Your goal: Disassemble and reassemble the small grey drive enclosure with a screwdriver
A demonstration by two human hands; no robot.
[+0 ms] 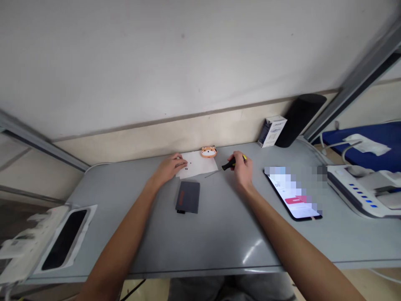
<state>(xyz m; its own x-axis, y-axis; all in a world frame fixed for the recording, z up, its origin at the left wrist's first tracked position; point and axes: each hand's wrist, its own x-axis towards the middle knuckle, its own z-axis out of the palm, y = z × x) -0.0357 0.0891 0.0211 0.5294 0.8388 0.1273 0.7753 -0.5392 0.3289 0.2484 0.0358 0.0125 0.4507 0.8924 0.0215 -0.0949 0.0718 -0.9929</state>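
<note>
My right hand (242, 169) is wrapped round the black and yellow handle of a screwdriver (228, 164). Its thin shaft points left and down, with the tip close above or on the tabletop, right of a white sheet of paper (203, 167). On the left part of that paper rests my left hand (172, 167), fingers stretched out and somewhat apart. Several tiny dark pieces (186, 169), perhaps screws, lie beside its fingertips. Nearer to me is a flat dark grey case (188, 196) with reddish lettering and a small black tab at its front edge. An orange and white animal-face case (208, 151) sits at the paper's back edge.
A lit phone (293, 194) lies right of my right forearm, beside a white power strip (360, 190). Against the back wall stand a small box (272, 131) and a black cylinder (300, 119). At left, another phone (64, 239) lies near a second power strip (33, 246).
</note>
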